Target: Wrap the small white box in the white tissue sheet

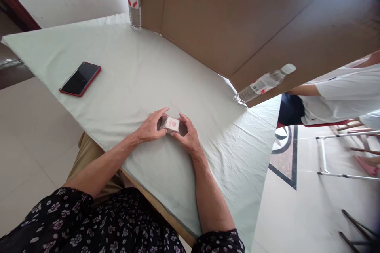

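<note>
A small white box with red print (172, 124) is between my two hands, low over the pale green tablecloth (133, 75). My left hand (151, 127) is curved round the box's left end, its thumb and fingers on either side. From the right, my right hand (187, 133) holds the other end between thumb and fingers. The box's printed face points up toward me; its underside is hidden.
A phone in a red case (80, 79) lies at the left. One water bottle (134, 2) stands at the back, another (264, 84) near the right, both by a tall brown board (208, 16). A person in a white shirt (341, 95) sits beyond it.
</note>
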`<state>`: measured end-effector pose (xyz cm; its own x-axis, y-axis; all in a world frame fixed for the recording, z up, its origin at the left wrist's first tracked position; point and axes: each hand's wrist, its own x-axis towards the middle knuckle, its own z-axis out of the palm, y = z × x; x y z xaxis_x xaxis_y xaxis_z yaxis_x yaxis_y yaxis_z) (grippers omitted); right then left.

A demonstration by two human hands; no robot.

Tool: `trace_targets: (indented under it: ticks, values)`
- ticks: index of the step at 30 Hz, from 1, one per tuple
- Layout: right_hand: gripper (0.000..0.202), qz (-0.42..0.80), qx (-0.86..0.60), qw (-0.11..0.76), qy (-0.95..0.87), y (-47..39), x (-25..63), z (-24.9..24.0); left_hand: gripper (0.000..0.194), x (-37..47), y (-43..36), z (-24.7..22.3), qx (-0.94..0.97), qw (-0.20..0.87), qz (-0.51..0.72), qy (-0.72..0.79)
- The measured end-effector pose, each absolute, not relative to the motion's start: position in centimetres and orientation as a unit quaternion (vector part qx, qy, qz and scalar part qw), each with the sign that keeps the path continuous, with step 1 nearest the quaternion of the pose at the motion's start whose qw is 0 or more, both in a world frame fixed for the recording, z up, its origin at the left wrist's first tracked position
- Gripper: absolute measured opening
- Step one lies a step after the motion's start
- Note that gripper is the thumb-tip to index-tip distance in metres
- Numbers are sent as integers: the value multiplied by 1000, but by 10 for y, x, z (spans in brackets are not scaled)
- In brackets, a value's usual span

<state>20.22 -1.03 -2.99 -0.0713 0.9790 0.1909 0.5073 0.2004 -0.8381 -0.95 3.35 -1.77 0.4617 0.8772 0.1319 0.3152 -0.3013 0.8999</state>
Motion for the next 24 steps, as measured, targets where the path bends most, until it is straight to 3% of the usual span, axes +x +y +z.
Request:
trace_targets:
  ticks: [3, 7, 12, 16, 19, 24]
  values:
    - [74, 281, -553, 414, -666, -11, 197, -30, 83, -9, 33, -16, 742, 419, 349, 390]
    - [74, 278, -562, 378, -681, -11, 196, -29, 83, -11, 34, -17, 775, 383, 317, 389]
    - [80, 301, -549, 387, -676, -11, 201, -29, 82, -14, 33, -14, 763, 406, 316, 391]
    - [55, 308, -548, 440, -641, -10, 204, -27, 84, -14, 33, -14, 765, 408, 302, 398]
    - [29, 246, -557, 453, -651, -8, 203, -20, 85, -13, 34, -15, 765, 408, 295, 400]
    - [15, 118, -542, 370, -745, -1, 198, -1, 84, -11, 34, -15, 761, 414, 295, 402]
